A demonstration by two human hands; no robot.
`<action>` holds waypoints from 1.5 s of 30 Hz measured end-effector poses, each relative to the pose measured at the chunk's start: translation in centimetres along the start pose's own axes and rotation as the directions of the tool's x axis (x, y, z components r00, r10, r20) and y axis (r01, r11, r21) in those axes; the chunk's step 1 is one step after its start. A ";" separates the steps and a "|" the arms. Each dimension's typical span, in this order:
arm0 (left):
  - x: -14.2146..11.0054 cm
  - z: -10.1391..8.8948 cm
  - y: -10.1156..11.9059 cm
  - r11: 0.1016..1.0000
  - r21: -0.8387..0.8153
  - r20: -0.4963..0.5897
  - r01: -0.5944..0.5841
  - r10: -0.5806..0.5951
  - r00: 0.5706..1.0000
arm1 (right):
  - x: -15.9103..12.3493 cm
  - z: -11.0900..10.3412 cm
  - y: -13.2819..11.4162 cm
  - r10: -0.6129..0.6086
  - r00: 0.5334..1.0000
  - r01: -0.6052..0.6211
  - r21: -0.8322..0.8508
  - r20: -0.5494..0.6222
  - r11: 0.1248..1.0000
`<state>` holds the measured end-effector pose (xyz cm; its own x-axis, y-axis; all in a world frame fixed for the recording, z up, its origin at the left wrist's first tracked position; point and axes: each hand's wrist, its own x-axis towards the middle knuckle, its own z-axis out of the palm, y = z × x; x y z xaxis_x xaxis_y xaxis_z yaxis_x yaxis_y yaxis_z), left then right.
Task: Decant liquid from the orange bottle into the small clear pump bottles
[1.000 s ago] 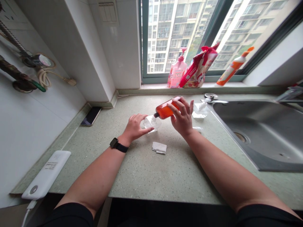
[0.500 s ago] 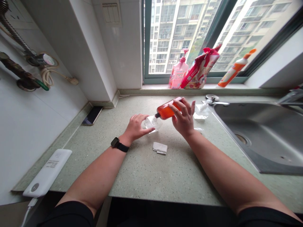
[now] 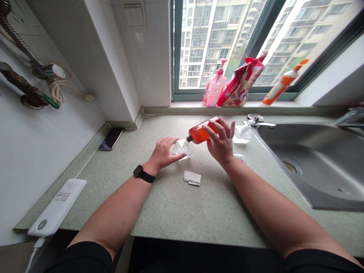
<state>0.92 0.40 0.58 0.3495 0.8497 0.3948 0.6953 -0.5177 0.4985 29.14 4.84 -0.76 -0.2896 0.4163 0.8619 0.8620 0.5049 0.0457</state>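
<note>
My right hand [image 3: 220,142] grips a bottle of orange liquid [image 3: 199,134], tipped with its dark nozzle pointing down and left. The nozzle meets the mouth of a small clear container [image 3: 182,148] that stands on the green speckled counter [image 3: 182,204]. My left hand [image 3: 164,152], a black watch on its wrist, is wrapped round that clear container from the left. A small folded white paper [image 3: 192,178] lies on the counter just in front of both hands.
A steel sink [image 3: 315,159] fills the right side. On the sill stand a pink pump bottle [image 3: 214,89], a red bag [image 3: 240,84] and an orange-capped bottle [image 3: 280,85]. A phone [image 3: 111,138] lies at the back left, a white power bank [image 3: 57,208] at the front left.
The view has shifted slightly. Both hands, the orange bottle and the clear container hold the same pose.
</note>
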 end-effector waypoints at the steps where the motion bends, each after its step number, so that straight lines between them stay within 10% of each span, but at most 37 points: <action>1: 0.0 0.0 0.0 1.000 0.001 -0.001 -0.001 0.001 1.000 | 0.0 0.0 0.0 -0.003 1.000 0.003 0.005 -0.001 1.000; 45: 0.0 -0.1 0.2 1.000 0.015 -0.006 -0.001 0.002 1.000 | 0.0 0.1 0.5 -0.031 0.999 0.031 -0.002 -0.019 1.000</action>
<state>1.03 0.27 0.76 0.3469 0.8483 0.4001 0.7044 -0.5173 0.4861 29.50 5.15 -0.78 -0.3081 0.3862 0.8695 0.8534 0.5160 0.0732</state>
